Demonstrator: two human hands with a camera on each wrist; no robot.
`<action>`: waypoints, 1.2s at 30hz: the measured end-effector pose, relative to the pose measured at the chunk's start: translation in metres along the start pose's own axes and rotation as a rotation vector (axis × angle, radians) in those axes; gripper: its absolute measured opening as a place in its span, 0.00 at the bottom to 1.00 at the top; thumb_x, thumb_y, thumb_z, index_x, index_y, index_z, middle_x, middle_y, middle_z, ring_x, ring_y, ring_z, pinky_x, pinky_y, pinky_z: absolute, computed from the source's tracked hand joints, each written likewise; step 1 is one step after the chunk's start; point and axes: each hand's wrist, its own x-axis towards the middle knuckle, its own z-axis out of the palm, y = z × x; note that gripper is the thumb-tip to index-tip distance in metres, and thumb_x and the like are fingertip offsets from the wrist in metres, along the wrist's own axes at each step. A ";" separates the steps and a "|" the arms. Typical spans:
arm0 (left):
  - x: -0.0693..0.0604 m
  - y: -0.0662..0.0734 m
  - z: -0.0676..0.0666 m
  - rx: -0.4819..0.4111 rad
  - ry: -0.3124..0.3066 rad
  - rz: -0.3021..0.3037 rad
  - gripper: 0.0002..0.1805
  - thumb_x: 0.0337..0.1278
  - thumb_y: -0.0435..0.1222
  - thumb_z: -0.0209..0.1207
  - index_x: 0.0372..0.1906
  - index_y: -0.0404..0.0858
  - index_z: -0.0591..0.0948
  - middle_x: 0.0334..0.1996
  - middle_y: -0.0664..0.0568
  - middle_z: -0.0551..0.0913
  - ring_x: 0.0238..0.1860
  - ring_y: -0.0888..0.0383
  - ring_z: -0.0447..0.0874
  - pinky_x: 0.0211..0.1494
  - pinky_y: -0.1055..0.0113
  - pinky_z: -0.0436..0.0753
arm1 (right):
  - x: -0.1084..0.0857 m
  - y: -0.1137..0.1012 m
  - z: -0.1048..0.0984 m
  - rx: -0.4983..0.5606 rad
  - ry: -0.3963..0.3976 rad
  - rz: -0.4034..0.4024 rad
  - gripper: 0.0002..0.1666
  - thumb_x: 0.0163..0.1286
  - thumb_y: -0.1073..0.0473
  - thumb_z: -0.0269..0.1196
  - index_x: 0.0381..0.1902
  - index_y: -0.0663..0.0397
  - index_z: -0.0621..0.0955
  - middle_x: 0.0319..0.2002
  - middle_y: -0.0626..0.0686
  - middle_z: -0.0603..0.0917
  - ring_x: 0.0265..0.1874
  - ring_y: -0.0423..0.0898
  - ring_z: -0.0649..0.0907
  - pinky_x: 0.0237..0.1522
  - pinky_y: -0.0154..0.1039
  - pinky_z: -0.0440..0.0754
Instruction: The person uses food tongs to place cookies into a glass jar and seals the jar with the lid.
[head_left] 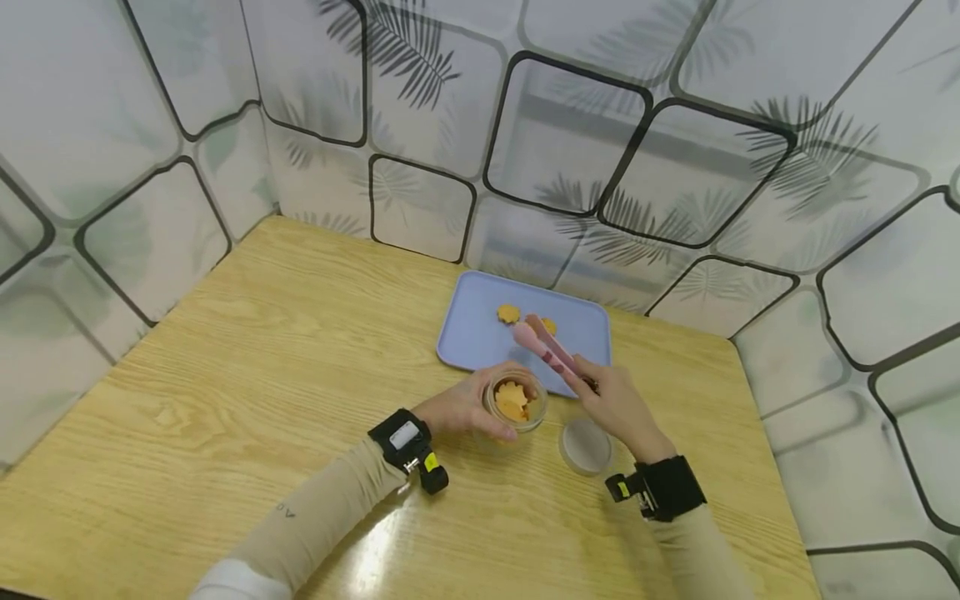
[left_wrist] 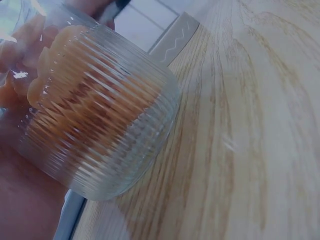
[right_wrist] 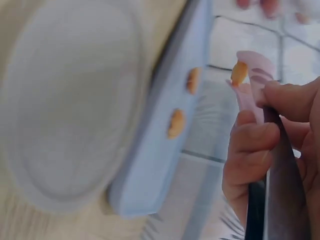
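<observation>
My left hand [head_left: 467, 408] grips a clear glass jar [left_wrist: 125, 165] with ribbed sides, tilted in the left wrist view. Several orange, scalloped-edged biscuits [head_left: 512, 400] lie inside it. In my right hand [head_left: 621, 410] is a pair of pink tongs [head_left: 553, 352] with dark handles, its tips over the blue tray [head_left: 588, 329]. Between the tong tips, the right wrist view shows one small orange biscuit [right_wrist: 239, 73]. On the tray lie two more biscuits, one on the left [head_left: 508, 313] and the other [head_left: 550, 326] partly behind the tongs.
A round, pale lid [head_left: 587, 446] lies on the wooden table [head_left: 337, 333], right of the jar and below the right hand. Patterned curtain-like walls [head_left: 420, 208] border the table at the back and both sides; the tray is near the back one.
</observation>
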 end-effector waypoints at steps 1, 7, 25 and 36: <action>0.001 0.000 0.000 -0.003 -0.002 0.010 0.35 0.44 0.30 0.74 0.62 0.39 0.75 0.60 0.46 0.78 0.62 0.53 0.73 0.73 0.59 0.68 | -0.006 -0.003 -0.005 0.018 0.008 0.002 0.16 0.79 0.57 0.58 0.54 0.62 0.84 0.18 0.46 0.69 0.15 0.37 0.64 0.21 0.32 0.59; 0.001 -0.002 0.001 -0.005 -0.003 0.026 0.34 0.43 0.28 0.75 0.60 0.38 0.76 0.61 0.47 0.78 0.63 0.54 0.73 0.74 0.59 0.66 | -0.042 -0.026 -0.030 0.125 0.070 -0.068 0.23 0.74 0.63 0.63 0.64 0.66 0.79 0.17 0.40 0.69 0.15 0.32 0.62 0.18 0.29 0.61; -0.002 0.001 0.002 -0.073 -0.030 -0.047 0.43 0.47 0.28 0.74 0.70 0.48 0.70 0.60 0.52 0.79 0.59 0.57 0.74 0.69 0.61 0.71 | -0.071 -0.047 -0.035 0.125 0.014 -0.240 0.23 0.70 0.65 0.66 0.62 0.53 0.83 0.15 0.34 0.67 0.13 0.27 0.61 0.15 0.23 0.61; -0.003 0.001 0.001 -0.067 -0.011 -0.068 0.41 0.49 0.31 0.76 0.70 0.47 0.71 0.61 0.50 0.79 0.60 0.57 0.74 0.72 0.59 0.68 | -0.073 -0.046 -0.035 0.108 -0.018 -0.214 0.24 0.70 0.64 0.67 0.64 0.51 0.82 0.17 0.34 0.69 0.14 0.27 0.63 0.15 0.24 0.62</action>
